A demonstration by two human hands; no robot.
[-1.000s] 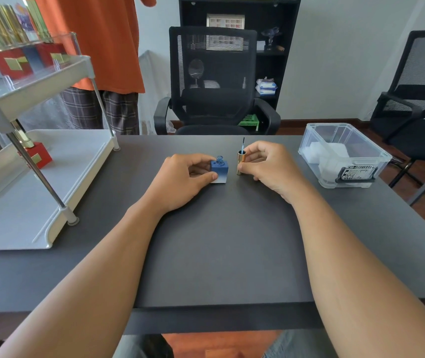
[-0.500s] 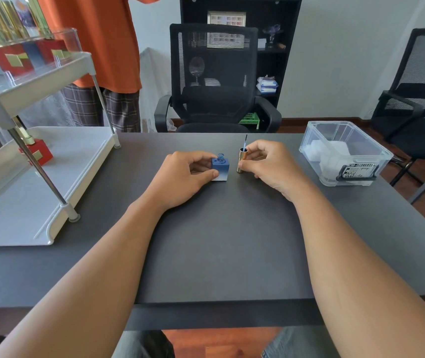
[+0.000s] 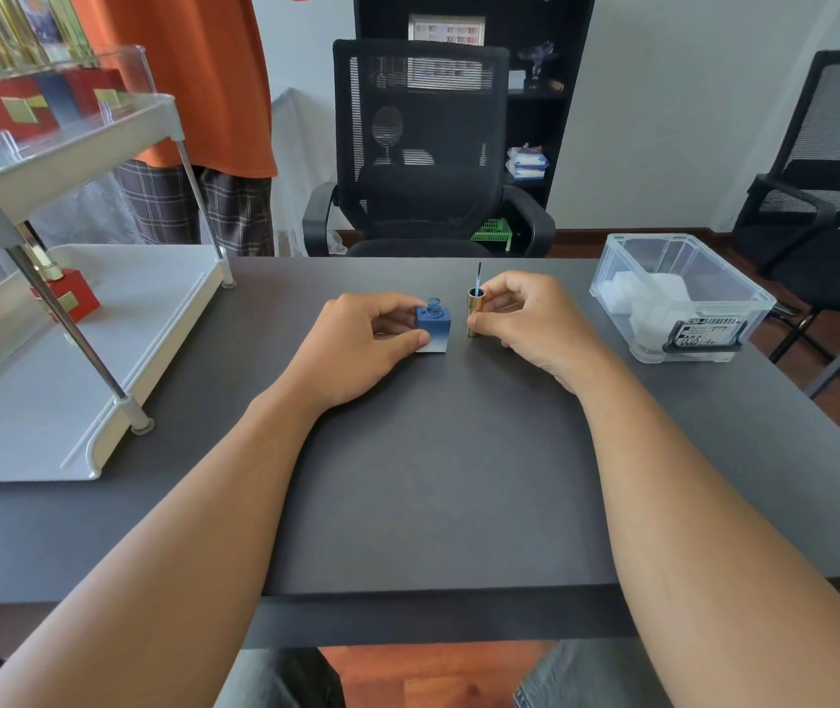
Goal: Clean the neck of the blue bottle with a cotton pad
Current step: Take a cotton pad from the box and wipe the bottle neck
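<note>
A small square blue bottle (image 3: 434,325) with an uncapped neck stands upright on the dark table (image 3: 438,477), fading to white at its base. My left hand (image 3: 356,344) grips it from the left, thumb on its front. Just to its right, the gold cap (image 3: 475,311) stands on the table with its thin brush pointing up. My right hand (image 3: 525,324) pinches the cap from the right. White cotton pads (image 3: 637,293) lie in a clear plastic box (image 3: 683,298) at the right. Neither hand holds a pad.
A white two-tier rack (image 3: 75,360) fills the left of the table, with a red box (image 3: 68,298) below and more boxes and gold tubes above. A person in an orange shirt (image 3: 193,79) stands behind it. Black office chairs (image 3: 423,145) are beyond the table.
None of the objects or hands has visibly moved; only the view shifts slightly.
</note>
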